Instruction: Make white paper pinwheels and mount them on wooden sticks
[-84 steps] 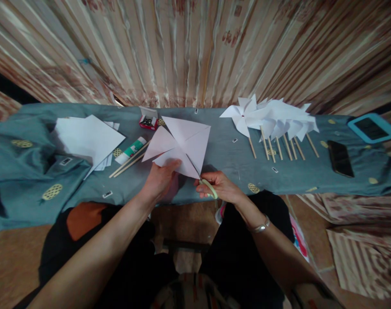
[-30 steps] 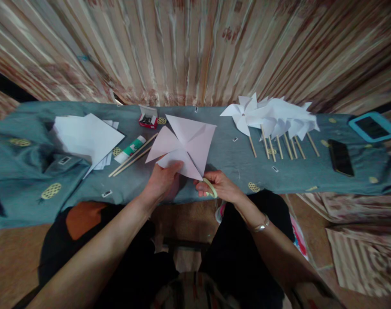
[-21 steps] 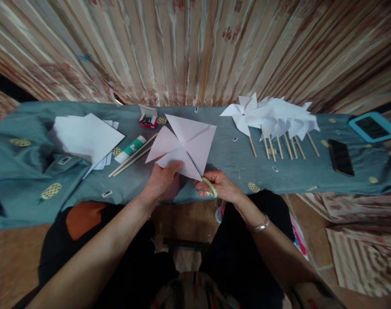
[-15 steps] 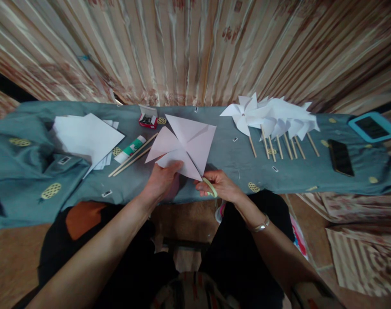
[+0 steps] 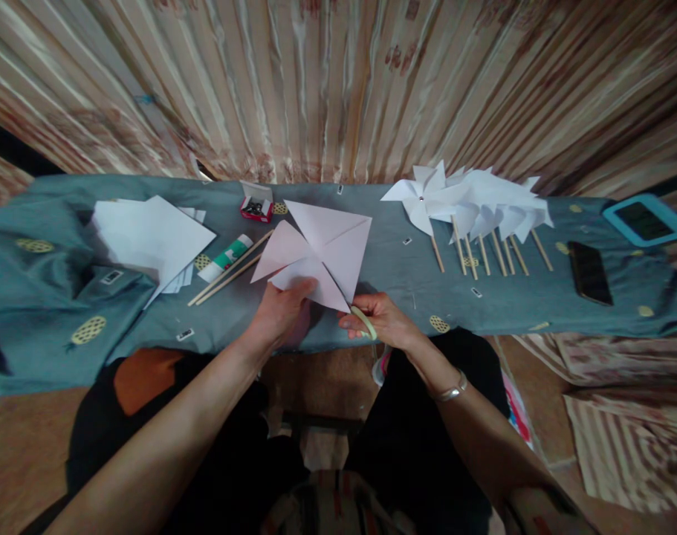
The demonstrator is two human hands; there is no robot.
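We see the left hand (image 5: 282,312) pinching the slit white paper (image 5: 343,241). The right hand (image 5: 378,319), fingers curled, grips scissors (image 5: 364,322) (pale green) at the paper's near corner.

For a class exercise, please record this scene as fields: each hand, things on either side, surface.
Left hand: holds slit white paper
Right hand: holds pale-green-handled scissors at the paper's near corner
Left side: white sheets, green-and-white tube, two wooden sticks, open red box
Right side: paper pinwheels, dark phone, blue-framed device
Surface: pineapple-patterned cloth
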